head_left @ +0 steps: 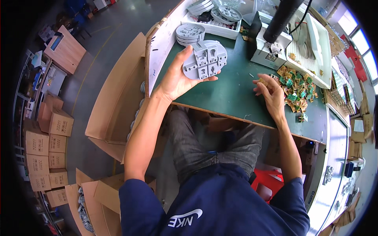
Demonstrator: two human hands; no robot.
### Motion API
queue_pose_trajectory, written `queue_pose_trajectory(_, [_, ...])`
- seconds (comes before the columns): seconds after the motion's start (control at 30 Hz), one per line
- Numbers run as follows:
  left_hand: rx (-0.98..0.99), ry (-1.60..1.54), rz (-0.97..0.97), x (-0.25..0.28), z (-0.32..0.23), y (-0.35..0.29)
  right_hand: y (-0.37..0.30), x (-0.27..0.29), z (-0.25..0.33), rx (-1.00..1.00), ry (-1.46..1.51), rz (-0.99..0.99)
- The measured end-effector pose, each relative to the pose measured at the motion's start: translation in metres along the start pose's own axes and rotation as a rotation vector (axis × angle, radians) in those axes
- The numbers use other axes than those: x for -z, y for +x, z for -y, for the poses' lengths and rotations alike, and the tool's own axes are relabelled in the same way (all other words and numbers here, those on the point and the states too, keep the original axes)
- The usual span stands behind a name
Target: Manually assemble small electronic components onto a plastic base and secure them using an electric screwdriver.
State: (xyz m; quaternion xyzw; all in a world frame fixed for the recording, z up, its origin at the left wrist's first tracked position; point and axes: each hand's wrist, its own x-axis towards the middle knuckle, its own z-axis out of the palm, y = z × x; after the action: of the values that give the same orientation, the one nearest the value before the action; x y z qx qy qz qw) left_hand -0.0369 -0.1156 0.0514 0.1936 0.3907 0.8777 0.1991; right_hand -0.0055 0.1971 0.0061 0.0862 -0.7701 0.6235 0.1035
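My left hand [176, 78] is closed on a round grey plastic housing [205, 61], held tilted above the green tabletop by its left and lower edge. Its upturned face has raised square compartments and slots. Over the table to the right, my right hand [272, 94] has its thumb and fingers drawn together around a small yellowish circuit board [261, 81], partly hidden by the fingers. Beside that hand lies a loose pile of small yellow and green circuit boards [293, 85]. Just beyond the held housing is a stack of similar grey round housings [189, 32].
A boxy metal machine with a black column [271, 47] stands at the back of the green table [232, 94]. White foam trays [311, 49] flank it, one with gloves inside. A large open cardboard box [114, 94] sits left of the table; a red stool [265, 185] shows below.
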Motion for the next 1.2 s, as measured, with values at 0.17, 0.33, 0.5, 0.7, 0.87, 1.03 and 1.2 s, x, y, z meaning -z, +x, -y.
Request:
queue_pose_trajectory(0.17, [0.016,0.175,-0.003,-0.006,0.009,0.002,0.000,0.008,-0.003,-0.046,-0.101,0.077])
queue_pose_trajectory(0.33, [-0.146,1.173,-0.050,-0.015,0.052,0.013,0.006,0.013,-0.002,-0.075,-0.176,0.138])
queue_pose_trajectory(0.5, [-0.343,1.870,-0.180,-0.036,0.095,0.014,0.000,0.012,0.003,-0.076,-0.096,0.192])
queue_pose_trajectory(0.7, [-0.537,1.657,-0.256,-0.053,0.091,0.026,-0.007,0.012,0.009,-0.099,0.032,0.188])
queue_pose_trajectory(0.87, [-0.395,1.376,-0.186,-0.059,0.084,0.023,-0.017,-0.003,0.029,-0.038,0.209,0.135])
queue_pose_trajectory(1.03, [-0.284,1.076,-0.161,-0.072,0.080,0.023,-0.026,-0.007,0.036,0.045,0.082,0.030])
queue_pose_trajectory(1.2, [-0.343,1.163,-0.132,-0.081,0.085,0.030,-0.030,0.006,0.033,0.296,-0.137,-0.023])
